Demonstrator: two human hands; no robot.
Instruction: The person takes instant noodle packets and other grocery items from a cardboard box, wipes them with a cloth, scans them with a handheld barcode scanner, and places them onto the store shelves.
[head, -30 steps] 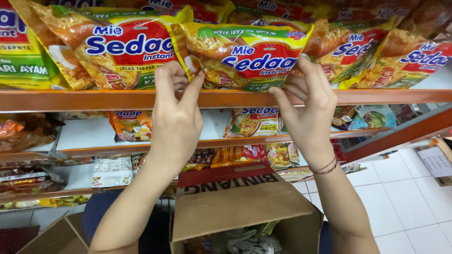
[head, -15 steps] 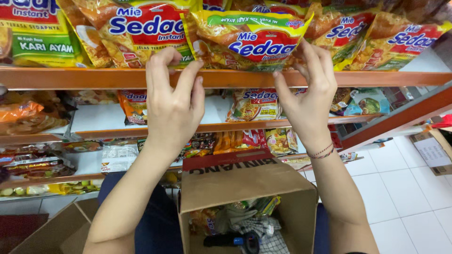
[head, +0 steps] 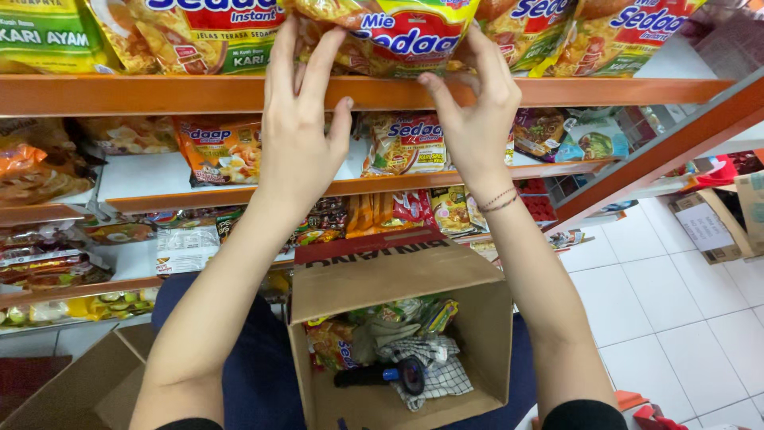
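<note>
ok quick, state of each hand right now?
Left hand: closed on the noodle packet, gripping its lower left edge.
Right hand: closed on the same packet's lower right edge, above the top shelf.

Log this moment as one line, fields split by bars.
left hand: fingers on noodle packet | right hand: gripping same packet | packet: on top orange shelf | below: open cardboard box on lap

Under our fingers [head: 318,64] we see a glossy, crinkled plastic noodle packet [head: 398,36]; below them, a matt cardboard box [head: 382,275] and smooth painted shelf [head: 159,94].
</note>
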